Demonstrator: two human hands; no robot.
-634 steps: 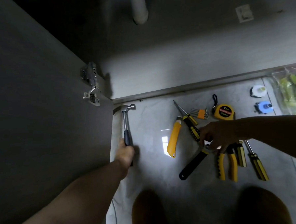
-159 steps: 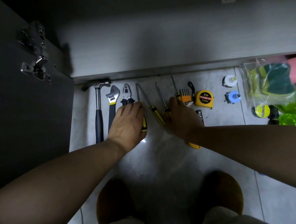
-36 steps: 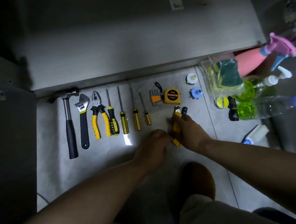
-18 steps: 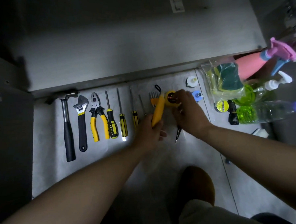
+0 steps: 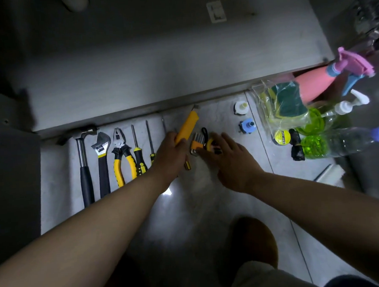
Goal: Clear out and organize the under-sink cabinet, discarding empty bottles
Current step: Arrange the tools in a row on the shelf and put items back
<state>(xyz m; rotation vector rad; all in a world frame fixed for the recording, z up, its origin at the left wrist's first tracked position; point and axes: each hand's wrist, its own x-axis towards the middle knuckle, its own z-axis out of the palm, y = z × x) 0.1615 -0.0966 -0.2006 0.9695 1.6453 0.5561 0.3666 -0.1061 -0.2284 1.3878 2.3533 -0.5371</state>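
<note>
**Step in hand (judged):** seating the yellow utility knife (image 5: 186, 127) in the tool row laid along the cabinet's front lip (image 5: 138, 112).
- Lay it parallel with its neighbours, nose toward the lip as theirs are.
- Its slot is the gap between the screwdrivers (image 5: 138, 156) and the hex key set (image 5: 196, 143).
- Ease the hex keys and the tape measure (image 5: 210, 142) along the lip first, so that nothing overlaps.
- Check that the blade is drawn in before letting go.

**Left hand** (image 5: 169, 152): fingers curled round the knife's rear half. The knife is angled, its tip almost at the lip. The forearm enters from the lower left, wrist straight.

**Right hand** (image 5: 231, 157): palm down, fingers straight and spread over the tape measure, tips touching it beside the hex key set. It grips nothing that shows.

**Row below the lip, from its left end:**
- hammer (image 5: 84, 162)
- adjustable wrench (image 5: 102, 161)
- pliers (image 5: 122, 160)
- screwdrivers, heads toward the lip, some partly hidden under the left hand

**Bottles, off the lip's right end:**
- pink spray bottle (image 5: 312, 84)
- green pump bottle (image 5: 336, 113)
- clear plastic bottle (image 5: 346, 140), lying on its side

These sit beside a bag of sponges (image 5: 285, 104). Whether any is full or empty cannot be told here.
</note>
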